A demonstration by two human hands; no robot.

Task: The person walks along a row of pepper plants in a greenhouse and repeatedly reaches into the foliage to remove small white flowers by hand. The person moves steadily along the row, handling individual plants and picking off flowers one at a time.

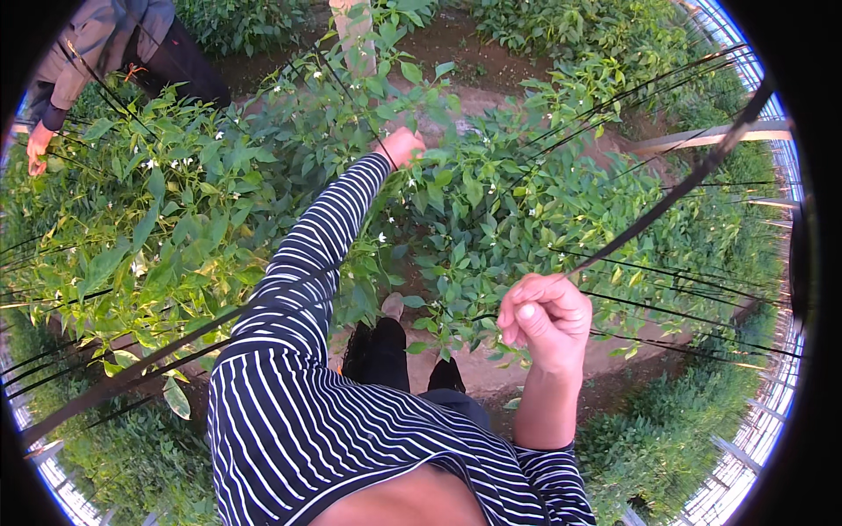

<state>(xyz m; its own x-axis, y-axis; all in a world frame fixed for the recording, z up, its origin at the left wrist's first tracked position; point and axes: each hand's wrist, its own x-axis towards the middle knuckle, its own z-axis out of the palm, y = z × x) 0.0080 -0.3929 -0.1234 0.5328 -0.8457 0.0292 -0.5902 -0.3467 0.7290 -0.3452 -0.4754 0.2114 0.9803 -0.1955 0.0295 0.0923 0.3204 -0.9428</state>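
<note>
My left hand (402, 146) reaches forward among the tops of leafy pepper plants (454, 191) with small white flowers. Its fingers are curled, and leaves around it make its hold hard to judge. A thin dark cord crosses close to that wrist. Nearer my body, my right hand (549, 319) is raised above the foliage with bent fingers and the thumb against them. A dark cord (664, 197) runs from the upper right to its fingers. Whether the fingers grip this cord cannot be told.
At the upper left, another person (125, 46) bends over the plants, one hand (39, 148) in the leaves. Several dark cords (684, 283) cross the rows on both sides. A pale post (355, 39) stands ahead; another pale bar (717, 137) is at right. Bare soil (487, 368) lies by my feet.
</note>
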